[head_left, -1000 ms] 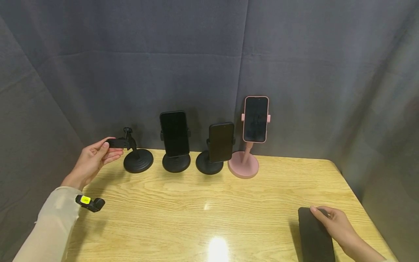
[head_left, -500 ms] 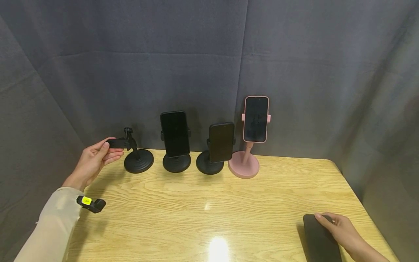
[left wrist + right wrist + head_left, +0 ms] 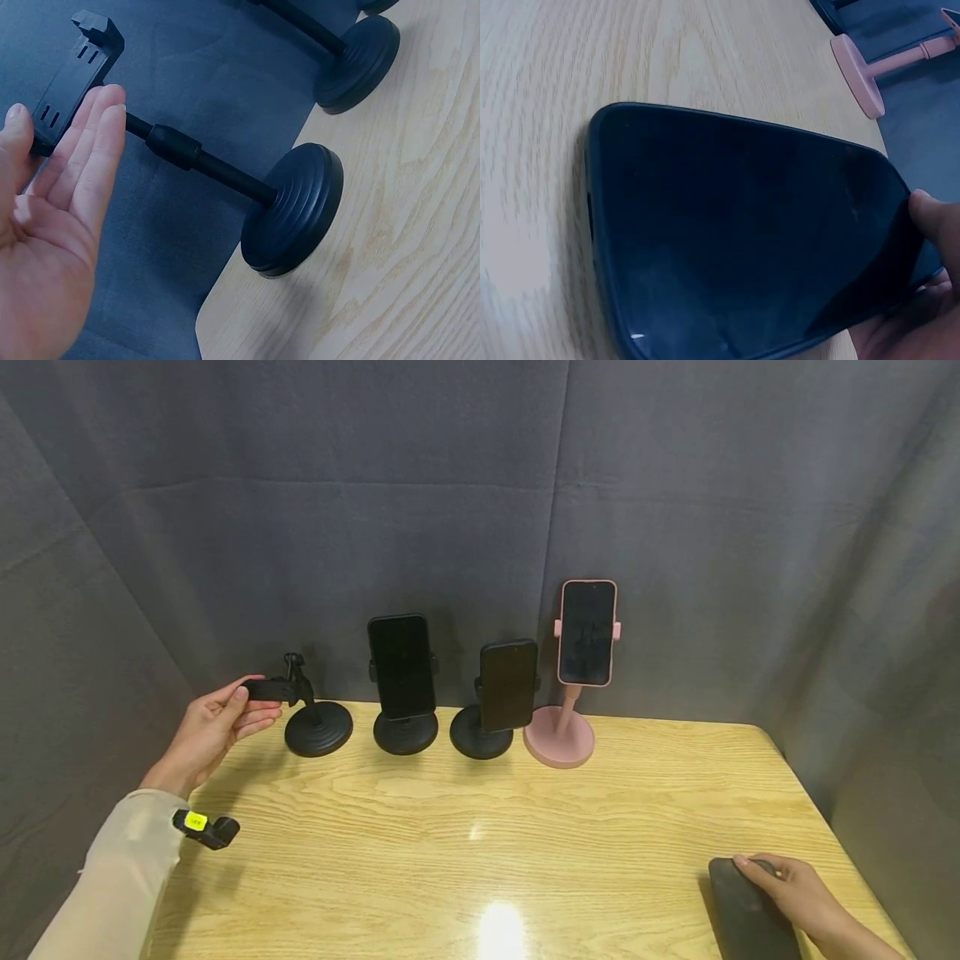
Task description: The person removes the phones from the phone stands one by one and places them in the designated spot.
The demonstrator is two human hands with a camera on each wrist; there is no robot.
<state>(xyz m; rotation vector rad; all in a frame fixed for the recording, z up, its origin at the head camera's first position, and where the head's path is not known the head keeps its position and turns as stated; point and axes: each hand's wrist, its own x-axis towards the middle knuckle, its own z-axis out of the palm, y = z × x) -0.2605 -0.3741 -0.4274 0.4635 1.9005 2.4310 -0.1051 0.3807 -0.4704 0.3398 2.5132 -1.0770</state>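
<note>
At the back left of the table, my left hand (image 3: 210,731) holds the black clamp (image 3: 75,82) of a phone stand between thumb and fingers. No phone sits in that clamp. Its round ridged base (image 3: 292,210) rests on the wood, joined by a thin pole. At the front right, my right hand (image 3: 802,893) pinches the far end of a smartphone (image 3: 742,232) in a dark case, thumb on the screen side. In the right wrist view the phone's dark screen shows, low over the table.
Two black stands bear phones, one taller phone (image 3: 401,667) and one shorter phone (image 3: 508,685). Right of them, a pink stand (image 3: 558,739) holds a pink-cased phone (image 3: 587,633). The wooden table (image 3: 420,852) backs onto a grey curtain (image 3: 337,527).
My right hand and its smartphone have moved a little right and toward the front edge. My left hand keeps its hold on the clamp, nearly still.
</note>
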